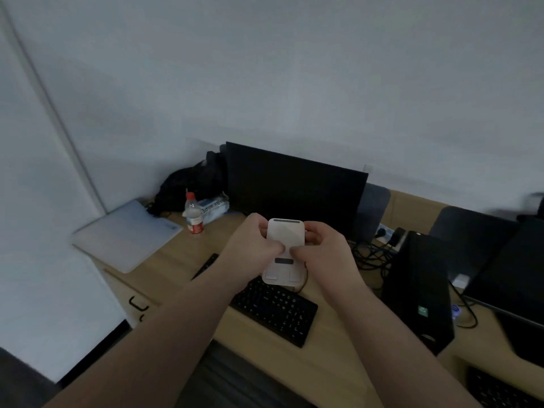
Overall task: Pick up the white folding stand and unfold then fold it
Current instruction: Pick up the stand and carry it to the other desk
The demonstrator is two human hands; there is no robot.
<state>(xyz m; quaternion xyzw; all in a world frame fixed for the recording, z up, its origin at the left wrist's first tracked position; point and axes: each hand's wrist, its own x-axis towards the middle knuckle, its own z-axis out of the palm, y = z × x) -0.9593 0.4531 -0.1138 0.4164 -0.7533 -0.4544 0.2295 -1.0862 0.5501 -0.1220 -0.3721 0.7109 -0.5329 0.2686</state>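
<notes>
White folding stand (pixel 285 240) held up in the air above the surface (pixel 332 360), over the far end of a black keyboard (pixel 275 310) and in front of a dark monitor (pixel 294 187). Flat, panels lying together, long axis roughly upright and tilted slightly away, a dark strip at the top edge and a dark slot low on the face. Left hand (pixel 250 248) clamped on the stand's left side, thumb pressed across the front near the middle. Right hand (pixel 319 248) clamped on the right side, thumb likewise on the front, the two thumb tips nearly meeting. Fingers of both wrapped behind, mostly hidden. To the left on the surface, a closed light-coloured laptop (pixel 126 234), a clear bottle (pixel 193 214) with a red cap and red label, a pack of wipes (pixel 213 209) just beside it, a black bag (pixel 188 181) behind in the corner. To the right, a black computer tower (pixel 418 290) with tangled cables (pixel 371 254) near it.
</notes>
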